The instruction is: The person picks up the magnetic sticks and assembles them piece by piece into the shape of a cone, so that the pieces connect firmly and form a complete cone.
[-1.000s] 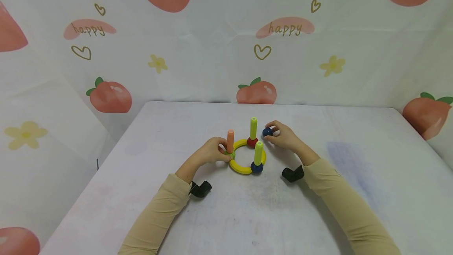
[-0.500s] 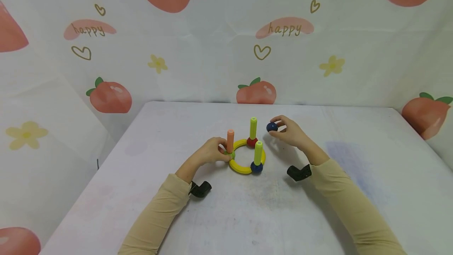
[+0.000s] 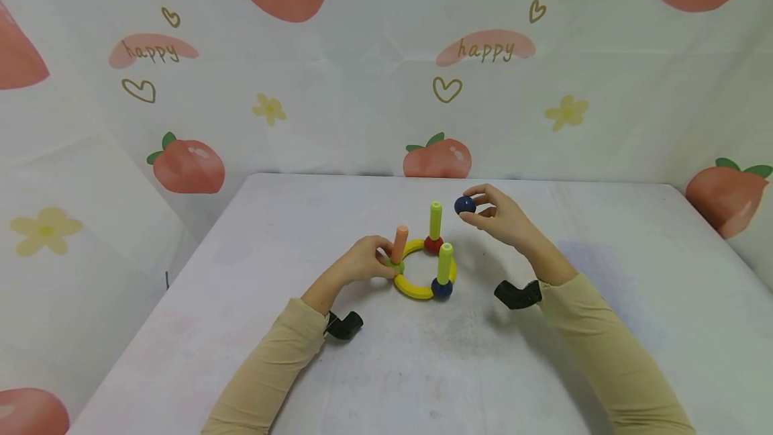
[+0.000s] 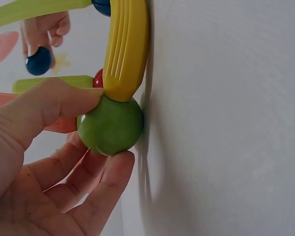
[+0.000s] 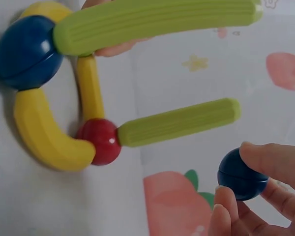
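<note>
My left hand pinches a green ball between thumb and fingers. That ball joins curved yellow rods lying as a ring on the table, and an orange rod stands up from it, leaning slightly. Upright light-green rods rise from the ring's other two balls, one red and one blue. Raised to the right of the ring, my right hand holds a loose dark blue ball by its fingertips, apart from the rods.
The white table extends around the ring on all sides. Behind it hangs a white cloth printed with peaches, hearts and flowers. Black camera mounts sit at both wrists, low over the tabletop.
My right hand has moved up and slightly right with the blue ball, away from the ring. The ring has shifted slightly right, and the orange rod now leans, while my left hand keeps its hold.
</note>
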Demonstrator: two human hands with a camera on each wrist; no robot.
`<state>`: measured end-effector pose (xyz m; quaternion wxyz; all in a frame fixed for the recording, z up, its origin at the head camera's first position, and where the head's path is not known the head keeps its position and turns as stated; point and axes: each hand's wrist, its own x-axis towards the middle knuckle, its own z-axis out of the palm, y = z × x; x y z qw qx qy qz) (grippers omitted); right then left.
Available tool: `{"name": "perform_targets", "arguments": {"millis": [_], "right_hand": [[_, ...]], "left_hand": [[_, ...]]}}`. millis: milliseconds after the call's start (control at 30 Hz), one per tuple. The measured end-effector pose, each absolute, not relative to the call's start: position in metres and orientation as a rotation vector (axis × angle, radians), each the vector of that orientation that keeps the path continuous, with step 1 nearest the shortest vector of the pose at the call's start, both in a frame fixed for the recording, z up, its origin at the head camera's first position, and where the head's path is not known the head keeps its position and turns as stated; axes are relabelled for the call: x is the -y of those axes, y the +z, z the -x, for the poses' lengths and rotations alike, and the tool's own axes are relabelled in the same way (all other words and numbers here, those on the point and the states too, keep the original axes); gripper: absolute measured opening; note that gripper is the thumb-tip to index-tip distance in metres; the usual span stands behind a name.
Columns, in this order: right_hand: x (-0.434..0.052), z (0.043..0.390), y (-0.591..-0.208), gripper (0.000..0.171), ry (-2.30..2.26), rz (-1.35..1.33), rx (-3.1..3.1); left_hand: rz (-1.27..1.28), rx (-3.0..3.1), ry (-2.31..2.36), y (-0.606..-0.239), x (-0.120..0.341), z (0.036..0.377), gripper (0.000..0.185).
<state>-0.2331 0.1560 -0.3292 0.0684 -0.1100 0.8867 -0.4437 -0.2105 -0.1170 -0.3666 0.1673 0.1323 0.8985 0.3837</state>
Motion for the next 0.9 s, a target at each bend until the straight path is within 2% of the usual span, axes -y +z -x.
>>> {"name": "perform_targets", "arguments": {"millis": [900], "right_hand": [[-0.141, 0.206, -0.298, 0.041, -1.400, 0.585, -2.707]], "left_hand": [[-0.482, -2.513, 1.106, -0.371, 0.099, 0.205, 0.034]]}}
